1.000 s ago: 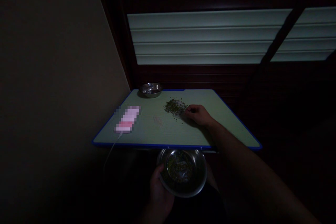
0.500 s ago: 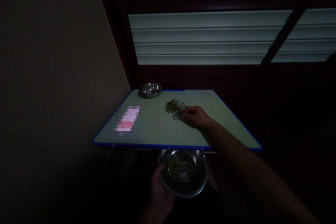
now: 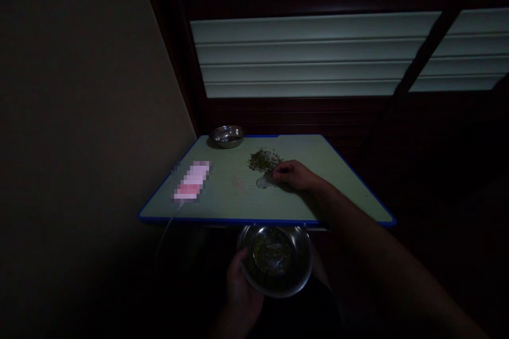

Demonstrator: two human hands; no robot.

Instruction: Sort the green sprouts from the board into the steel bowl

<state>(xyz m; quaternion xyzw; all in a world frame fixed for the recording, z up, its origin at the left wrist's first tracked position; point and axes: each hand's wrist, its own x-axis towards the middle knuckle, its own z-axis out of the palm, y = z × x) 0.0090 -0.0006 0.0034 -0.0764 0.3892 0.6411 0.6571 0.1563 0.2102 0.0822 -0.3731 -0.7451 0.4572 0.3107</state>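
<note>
My left hand (image 3: 243,288) grips a metal bowl (image 3: 292,283) by its left side, thumb over the rim, just below the table's front edge. Small green beans or seeds (image 3: 270,257) lie in the bottom of that bowl. My right hand (image 3: 292,174) is closed in a pinch on a translucent spoon-like piece (image 3: 265,180), low over the table; its exact kind is hard to make out in the dim light. Just beyond it, a loose pile of the same small green beans (image 3: 262,160) is spread on the tabletop.
A second metal bowl (image 3: 227,136) stands at the back left of the pale green table (image 3: 222,204), which has a blue edge. A blurred-out phone (image 3: 192,181) with a white cable (image 3: 166,230) lies on the left. A wall rises at left, dark cabinet doors behind.
My right hand has shifted slightly left and toward me, drawing the translucent piece away from the pile's near edge. My left hand and the bowl stay nearly in place.
</note>
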